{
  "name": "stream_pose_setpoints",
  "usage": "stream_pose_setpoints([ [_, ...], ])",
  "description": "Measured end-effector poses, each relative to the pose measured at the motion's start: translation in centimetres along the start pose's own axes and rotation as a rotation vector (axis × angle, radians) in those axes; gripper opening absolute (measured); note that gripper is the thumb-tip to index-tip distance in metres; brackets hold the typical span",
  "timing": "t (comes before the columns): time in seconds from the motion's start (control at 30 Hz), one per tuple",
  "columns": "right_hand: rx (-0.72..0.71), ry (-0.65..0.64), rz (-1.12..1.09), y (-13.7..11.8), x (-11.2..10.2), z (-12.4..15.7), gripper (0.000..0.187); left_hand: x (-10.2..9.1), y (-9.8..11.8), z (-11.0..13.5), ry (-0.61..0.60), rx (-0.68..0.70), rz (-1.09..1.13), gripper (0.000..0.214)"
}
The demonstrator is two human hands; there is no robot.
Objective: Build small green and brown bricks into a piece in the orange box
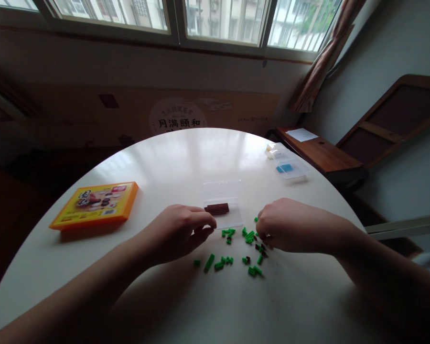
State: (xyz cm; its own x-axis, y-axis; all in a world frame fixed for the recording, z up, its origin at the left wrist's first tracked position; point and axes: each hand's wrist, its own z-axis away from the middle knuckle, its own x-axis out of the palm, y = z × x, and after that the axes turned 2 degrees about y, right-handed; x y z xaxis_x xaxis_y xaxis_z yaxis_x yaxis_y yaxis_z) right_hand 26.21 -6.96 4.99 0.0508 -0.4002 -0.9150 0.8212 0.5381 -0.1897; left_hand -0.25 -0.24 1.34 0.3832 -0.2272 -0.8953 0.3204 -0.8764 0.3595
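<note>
Loose green building bricks [250, 237] are scattered on the white table between my two hands, with a few dark brown bricks [263, 248] among them. My left hand [177, 229] hovers at the left of the pile, thumb and forefinger bent towards each other; anything between them is too small to make out. Just beyond it lies an open clear plastic case [232, 220] with a block of brown bricks [218, 209] inside. At the right edge of the pile, my right hand [286, 224] is closed with its fingers curled down, and its fingertips are mostly hidden.
To the left lies a yellow-orange board game box [98, 204]. Another clear plastic case [288, 167], holding light-blue pieces, is at the back right of the round table [157, 162]. Beyond the table's right edge stands a wooden surface [329, 155] bearing a sheet of paper [302, 134].
</note>
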Motion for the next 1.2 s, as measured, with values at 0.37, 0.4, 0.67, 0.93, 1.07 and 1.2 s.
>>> stream_pose_setpoints([
  [0.37,-0.075,0.152,0.062,-0.5,-0.6,0.7,0.016,-0.2,0.3,-0.1,0.060,0.041,-0.015,0.013],
  [0.4,-0.103,0.181,0.017,-0.4,-1.0,0.9,0.015,-0.2,0.6,-0.1,0.087,0.057,-0.024,0.013],
  [0.67,-0.390,0.300,-0.540,-0.2,-1.4,-0.1,0.011,-0.7,5.0,0.2,0.306,0.303,-0.065,0.012],
  [0.93,-0.433,0.268,-0.783,-1.3,0.3,-2.1,0.015,-0.8,5.7,0.6,0.345,0.406,-0.171,0.024],
  [1.07,-0.432,0.258,-0.841,-1.1,0.6,-2.2,0.020,-0.8,5.6,0.7,0.340,0.383,-0.153,0.021],
  [1.2,-0.461,0.300,-0.915,-0.9,0.7,-2.5,0.022,-0.9,5.4,0.8,0.373,0.354,-0.143,0.020],
])
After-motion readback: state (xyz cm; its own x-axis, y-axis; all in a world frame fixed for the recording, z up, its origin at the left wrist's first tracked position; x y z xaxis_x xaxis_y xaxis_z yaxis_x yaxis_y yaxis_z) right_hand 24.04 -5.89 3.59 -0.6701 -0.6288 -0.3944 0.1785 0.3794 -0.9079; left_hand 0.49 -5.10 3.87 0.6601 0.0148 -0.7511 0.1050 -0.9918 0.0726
